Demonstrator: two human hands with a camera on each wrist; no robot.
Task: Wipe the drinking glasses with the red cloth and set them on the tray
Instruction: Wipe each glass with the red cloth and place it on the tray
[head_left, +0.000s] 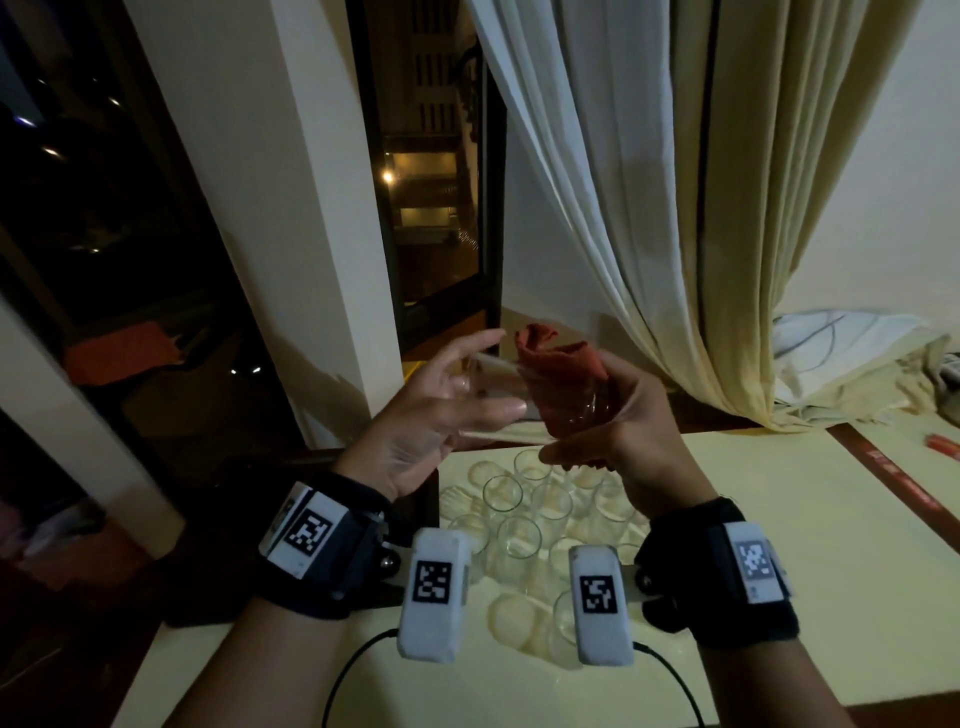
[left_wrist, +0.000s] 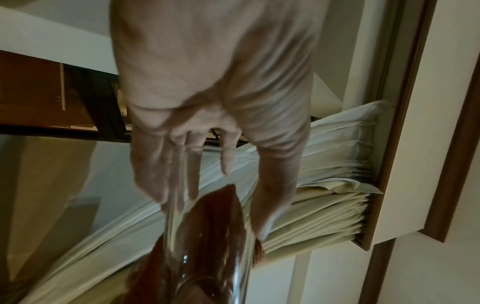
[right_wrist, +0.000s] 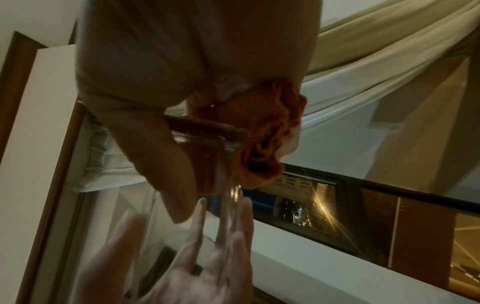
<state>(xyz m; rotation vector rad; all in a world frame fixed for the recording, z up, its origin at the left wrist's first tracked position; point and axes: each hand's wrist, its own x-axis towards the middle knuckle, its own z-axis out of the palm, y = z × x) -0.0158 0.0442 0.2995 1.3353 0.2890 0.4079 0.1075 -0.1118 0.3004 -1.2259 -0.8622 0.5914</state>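
A clear drinking glass (head_left: 493, 400) lies on its side in the air between my hands, above the table. My right hand (head_left: 587, 421) grips its base end together with the red cloth (head_left: 561, 374), which bunches round the glass and sticks up behind it. My left hand (head_left: 467, 384) is open, its straight fingers and thumb lying along the glass's mouth end. In the left wrist view the fingers (left_wrist: 166, 174) run along the glass (left_wrist: 207, 242) toward the cloth (left_wrist: 218, 214). In the right wrist view my thumb (right_wrist: 161, 164) presses the glass (right_wrist: 207, 137) against the cloth (right_wrist: 270, 133).
Several more glasses (head_left: 519, 535) stand close together on the pale table (head_left: 779, 519) under my hands. A dark tray (head_left: 418, 504) lies at the table's left end under my left wrist. Beyond are a white pillar (head_left: 291, 208), a dark window and cream curtains (head_left: 675, 260).
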